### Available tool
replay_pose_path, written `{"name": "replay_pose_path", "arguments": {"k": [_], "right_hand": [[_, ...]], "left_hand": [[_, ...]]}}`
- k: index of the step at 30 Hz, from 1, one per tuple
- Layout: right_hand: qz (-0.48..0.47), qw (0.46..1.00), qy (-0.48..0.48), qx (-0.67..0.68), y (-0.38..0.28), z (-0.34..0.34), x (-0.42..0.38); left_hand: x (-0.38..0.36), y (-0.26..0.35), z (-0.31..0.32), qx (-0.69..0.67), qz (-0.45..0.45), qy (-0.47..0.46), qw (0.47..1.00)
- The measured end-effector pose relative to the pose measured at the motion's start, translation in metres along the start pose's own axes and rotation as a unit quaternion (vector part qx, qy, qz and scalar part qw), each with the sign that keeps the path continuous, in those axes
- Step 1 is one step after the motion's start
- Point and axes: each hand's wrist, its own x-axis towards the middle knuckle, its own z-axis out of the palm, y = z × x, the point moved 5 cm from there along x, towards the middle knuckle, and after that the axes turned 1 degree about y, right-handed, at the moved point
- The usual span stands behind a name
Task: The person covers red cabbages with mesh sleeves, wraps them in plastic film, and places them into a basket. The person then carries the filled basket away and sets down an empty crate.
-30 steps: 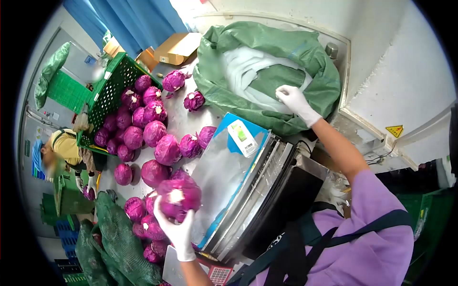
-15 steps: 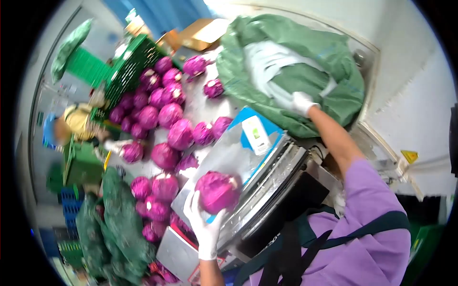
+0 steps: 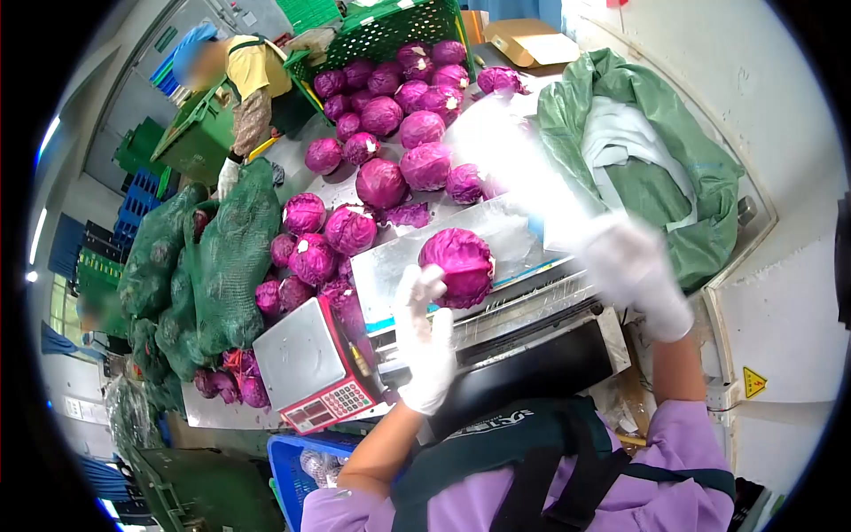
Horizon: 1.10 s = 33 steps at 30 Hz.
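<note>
A red cabbage (image 3: 456, 268) sits on the silver top of a flat bench machine (image 3: 390, 277). My left hand (image 3: 425, 337), white-gloved, is open with fingers apart, fingertips right at the cabbage's left side. To the right, my white-gloved right hand (image 3: 634, 277) is smeared by motion. From its fingers a bright, blurred white plastic sheet (image 3: 523, 164) stretches up and left over the machine's far end. Behind that hand stands an open green sack (image 3: 722, 191) with pale sheets (image 3: 634, 133) folded inside.
Many red cabbages (image 3: 381, 183) lie on the metal table, some before a tipped green crate (image 3: 390, 31). A red-and-white scale (image 3: 306, 355) and green net sacks (image 3: 232, 266) stand left. A co-worker's gloved hand (image 3: 228, 177) touches a sack. A blue basket (image 3: 284, 474) sits below.
My right hand has come out of the green sack, toward me, with the white sheet at its fingers. The cabbage now rests on the machine and my left hand has loosened from it.
</note>
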Motion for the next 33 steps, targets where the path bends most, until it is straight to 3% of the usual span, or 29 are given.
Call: {"name": "replay_pose_path", "arguments": {"k": [1, 3, 4, 7, 10, 11, 13, 14, 15, 17, 18, 19, 22, 24, 25, 26, 27, 31, 33], "right_hand": [[-0.116, 0.989, -0.042, -0.076, -0.027, 0.034, -0.009], [-0.09, 0.992, -0.01, -0.09, -0.026, 0.079, -0.026], [-0.148, 0.983, -0.068, -0.09, -0.037, 0.095, -0.032], [-0.266, 0.936, -0.231, -0.012, -0.06, 0.14, -0.05], [-0.247, 0.917, -0.311, 0.029, -0.073, 0.156, -0.06], [-0.208, 0.927, -0.302, 0.082, -0.067, 0.159, -0.059], [-0.022, 0.942, -0.219, 0.253, -0.036, 0.163, -0.053], [0.048, 0.929, -0.137, 0.341, -0.026, 0.166, -0.049], [0.101, 0.913, -0.116, 0.379, -0.022, 0.169, -0.047], [0.059, 0.95, -0.044, 0.304, -0.006, 0.174, -0.046], [0.058, 0.957, -0.009, 0.284, 0.005, 0.177, -0.046], [0.059, 0.958, -0.013, 0.28, 0.007, 0.179, -0.047], [0.156, 0.963, 0.016, 0.217, 0.02, 0.179, -0.057], [0.133, 0.963, 0.02, 0.234, 0.016, 0.18, -0.063], [0.111, 0.961, 0.024, 0.254, 0.013, 0.18, -0.066], [0.078, 0.957, 0.042, 0.277, 0.007, 0.177, -0.067], [0.077, 0.957, 0.044, 0.276, 0.009, 0.176, -0.067], [0.036, 0.982, 0.094, 0.16, 0.019, 0.167, -0.068], [-0.107, 0.986, 0.124, -0.035, -0.001, 0.151, -0.065]], "left_hand": [[0.004, 0.01, 0.0, 0.007, 0.084, 0.027, 0.996], [0.009, 0.031, 0.003, -0.002, 0.095, 0.087, 0.992], [0.009, 0.022, -0.006, 0.111, 0.046, 0.084, 0.989], [0.013, 0.015, -0.009, -0.062, -0.041, 0.081, 0.994], [0.007, 0.028, -0.008, -0.188, -0.071, 0.03, 0.979], [0.004, 0.03, -0.008, -0.217, -0.079, 0.002, 0.973], [-0.009, 0.033, -0.015, -0.139, -0.083, -0.112, 0.98], [-0.018, 0.038, -0.01, -0.081, -0.105, -0.106, 0.985], [-0.027, 0.024, -0.002, -0.202, -0.162, -0.088, 0.962], [-0.039, 0.022, 0.011, -0.218, -0.183, -0.078, 0.955], [-0.048, 0.011, 0.017, -0.191, -0.152, -0.079, 0.966], [-0.054, 0.002, 0.021, -0.195, -0.15, -0.052, 0.968], [-0.059, -0.004, 0.02, -0.203, -0.167, -0.03, 0.964], [-0.06, -0.014, 0.022, -0.371, -0.282, -0.038, 0.884], [-0.062, -0.017, 0.019, -0.373, -0.283, -0.038, 0.883], [-0.062, -0.015, 0.015, -0.216, -0.214, -0.09, 0.948], [-0.06, -0.007, 0.015, -0.052, -0.136, -0.139, 0.98], [-0.057, 0.019, 0.021, 0.014, -0.084, -0.119, 0.989], [-0.06, 0.009, 0.023, -0.041, -0.112, -0.112, 0.987]]}}
